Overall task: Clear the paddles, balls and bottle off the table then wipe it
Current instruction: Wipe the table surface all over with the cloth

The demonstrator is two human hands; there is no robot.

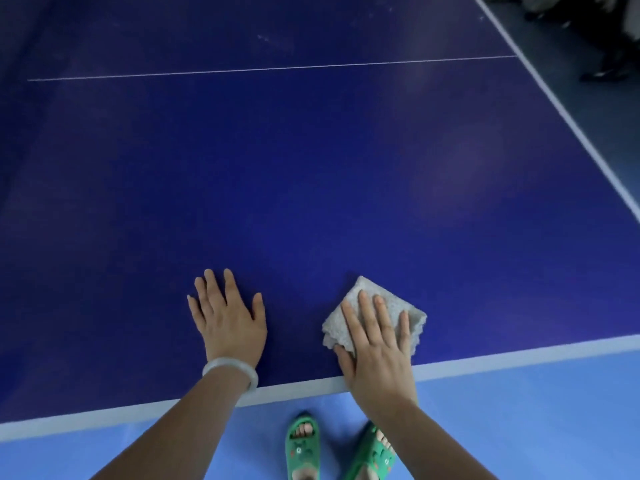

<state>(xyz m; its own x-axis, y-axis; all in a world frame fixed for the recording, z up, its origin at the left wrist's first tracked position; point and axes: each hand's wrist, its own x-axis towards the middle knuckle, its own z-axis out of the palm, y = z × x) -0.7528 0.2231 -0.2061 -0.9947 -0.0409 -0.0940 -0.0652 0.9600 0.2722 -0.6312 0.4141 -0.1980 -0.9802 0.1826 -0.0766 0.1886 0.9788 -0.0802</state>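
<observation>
Wiping is the step in hand: the right hand (377,344) presses a folded grey cloth (375,315) flat near the desk (311,168)'s near edge, the left hand (227,317) rests released beside it, and next, I judge, comes a sweep toward the far side.
</observation>
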